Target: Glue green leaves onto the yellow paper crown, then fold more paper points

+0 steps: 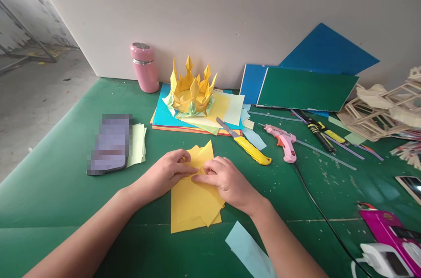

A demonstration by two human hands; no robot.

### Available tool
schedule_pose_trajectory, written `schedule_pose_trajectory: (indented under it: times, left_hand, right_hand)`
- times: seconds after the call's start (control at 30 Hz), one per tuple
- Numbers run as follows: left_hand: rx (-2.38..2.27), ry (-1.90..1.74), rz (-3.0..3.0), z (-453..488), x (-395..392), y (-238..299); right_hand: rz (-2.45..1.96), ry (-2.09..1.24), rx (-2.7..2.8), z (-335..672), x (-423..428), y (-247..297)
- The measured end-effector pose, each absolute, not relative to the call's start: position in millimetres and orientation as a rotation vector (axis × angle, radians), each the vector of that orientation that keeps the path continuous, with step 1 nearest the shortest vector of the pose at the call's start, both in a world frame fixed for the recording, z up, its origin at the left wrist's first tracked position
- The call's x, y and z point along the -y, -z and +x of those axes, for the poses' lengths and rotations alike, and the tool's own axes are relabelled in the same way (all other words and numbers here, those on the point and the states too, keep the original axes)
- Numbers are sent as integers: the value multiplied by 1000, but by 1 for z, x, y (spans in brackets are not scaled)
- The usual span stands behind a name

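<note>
My left hand (176, 167) and my right hand (225, 177) meet over a small stack of yellow paper sheets (190, 208) on the green table. Both hands have curled fingers, with the thumbs and forefingers pressing a yellow piece of paper at the stack's upper part. Its exact folds are partly hidden beneath the fingers. Beyond the hands, a folded yellow paper crown (190, 94) with pale green pieces at its base stands on stacked coloured paper (164, 109). A yellow utility knife (251, 148), blade out, lies right of the stack.
A pink glue gun (284, 140) with a trailing black cord lies at right, near pliers (319, 131) and glue sticks. A blurred phone (112, 144) rests at left on pale green paper. A pink flask (144, 69) stands behind; light blue paper (248, 249) lies in front.
</note>
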State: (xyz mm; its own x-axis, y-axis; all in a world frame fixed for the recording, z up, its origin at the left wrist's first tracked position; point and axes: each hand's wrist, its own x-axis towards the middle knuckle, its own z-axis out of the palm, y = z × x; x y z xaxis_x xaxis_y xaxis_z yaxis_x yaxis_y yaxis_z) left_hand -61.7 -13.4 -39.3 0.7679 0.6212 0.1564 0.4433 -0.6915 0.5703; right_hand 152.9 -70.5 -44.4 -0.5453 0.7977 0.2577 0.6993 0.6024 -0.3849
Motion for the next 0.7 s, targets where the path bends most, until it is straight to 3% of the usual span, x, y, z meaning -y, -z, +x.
schedule_pose_trajectory:
  times: [0.7]
  left_hand:
    - [-775,-404,2416,-61,13,33]
  right_hand:
    - [-1335,-290,2597,126,76,28]
